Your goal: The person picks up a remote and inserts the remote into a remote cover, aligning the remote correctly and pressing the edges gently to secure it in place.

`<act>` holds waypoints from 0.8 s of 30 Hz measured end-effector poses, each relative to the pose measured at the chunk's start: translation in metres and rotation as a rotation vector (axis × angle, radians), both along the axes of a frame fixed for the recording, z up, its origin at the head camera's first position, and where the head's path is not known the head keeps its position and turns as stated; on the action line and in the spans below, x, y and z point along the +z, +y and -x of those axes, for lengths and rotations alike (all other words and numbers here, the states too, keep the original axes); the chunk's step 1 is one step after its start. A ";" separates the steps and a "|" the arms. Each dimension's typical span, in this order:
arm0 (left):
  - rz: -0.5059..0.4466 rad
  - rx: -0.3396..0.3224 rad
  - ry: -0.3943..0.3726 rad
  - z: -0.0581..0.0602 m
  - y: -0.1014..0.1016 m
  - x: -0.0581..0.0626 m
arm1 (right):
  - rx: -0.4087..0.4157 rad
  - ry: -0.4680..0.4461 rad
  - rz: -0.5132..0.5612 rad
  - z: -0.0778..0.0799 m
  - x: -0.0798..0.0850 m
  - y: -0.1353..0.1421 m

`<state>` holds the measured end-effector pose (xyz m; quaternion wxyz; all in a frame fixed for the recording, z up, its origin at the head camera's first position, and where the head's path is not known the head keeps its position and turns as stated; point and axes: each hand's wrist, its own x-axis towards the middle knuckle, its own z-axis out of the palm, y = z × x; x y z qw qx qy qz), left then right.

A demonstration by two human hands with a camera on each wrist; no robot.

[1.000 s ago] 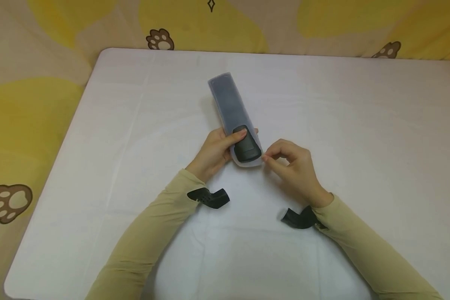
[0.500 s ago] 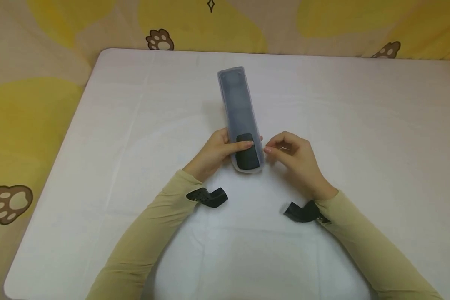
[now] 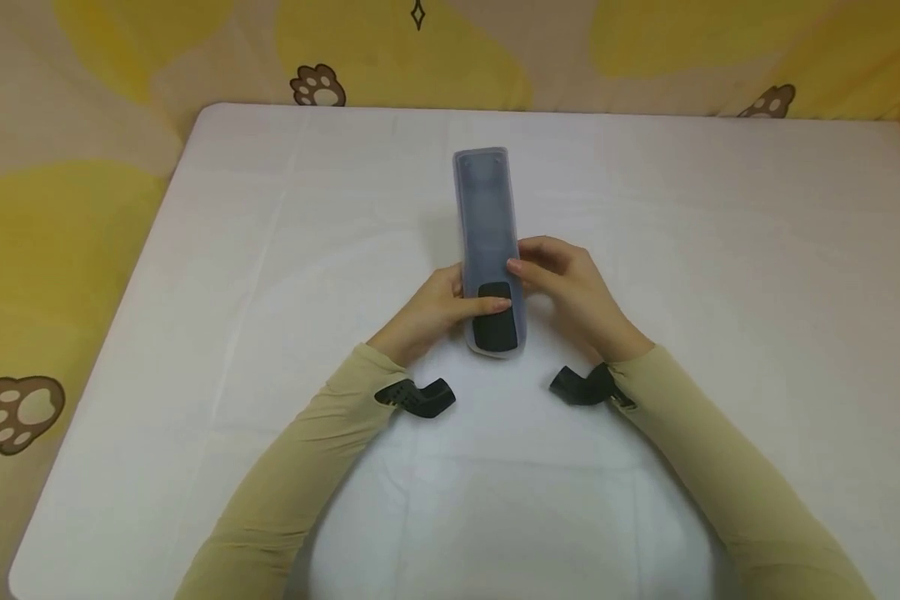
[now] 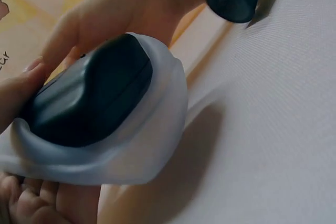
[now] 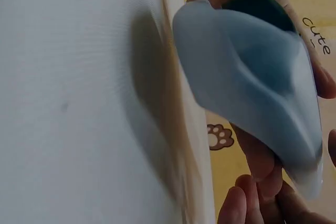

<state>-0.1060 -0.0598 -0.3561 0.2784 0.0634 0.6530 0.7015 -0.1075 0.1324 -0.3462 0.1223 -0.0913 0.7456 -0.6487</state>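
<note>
A long black remote control (image 3: 497,335) sits in a translucent whitish silicone sleeve (image 3: 486,200), held up above the table. Only its near end is bare; the rest looks blue-grey through the sleeve. My left hand (image 3: 429,312) grips this near end, thumb across the bare black part and fingers underneath. On the right edge, a little farther up, my right hand (image 3: 581,287) pinches the sleeved remote, thumb on top and fingers behind. In the left wrist view, the sleeve's soft rim (image 4: 157,140) curves around the black end. The right wrist view shows the sleeve's folded side (image 5: 220,61).
A white-covered table (image 3: 232,467) lies under both hands. Behind it and on the left hangs a yellow and beige cloth (image 3: 405,58) with paw prints. Each wrist carries a black camera mount, on the left (image 3: 427,398) and right (image 3: 581,385).
The sleeved remote has turned more upright, its far end swinging right. My right hand has moved from beside the near end up along the right edge and now holds it.
</note>
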 end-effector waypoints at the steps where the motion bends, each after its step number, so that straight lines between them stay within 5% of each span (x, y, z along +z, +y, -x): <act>1: -0.003 -0.004 0.002 0.000 0.000 -0.001 | 0.012 -0.017 0.011 0.002 0.000 -0.003; 8: 0.003 -0.023 0.007 0.001 -0.002 -0.002 | 0.010 -0.048 0.008 0.010 -0.003 -0.011; 13: 0.040 -0.051 0.008 0.002 0.001 -0.001 | -0.012 -0.091 0.106 0.010 -0.004 -0.009; 24: 0.339 -0.285 0.270 0.005 -0.011 0.003 | -0.177 -0.155 0.526 0.012 -0.004 -0.006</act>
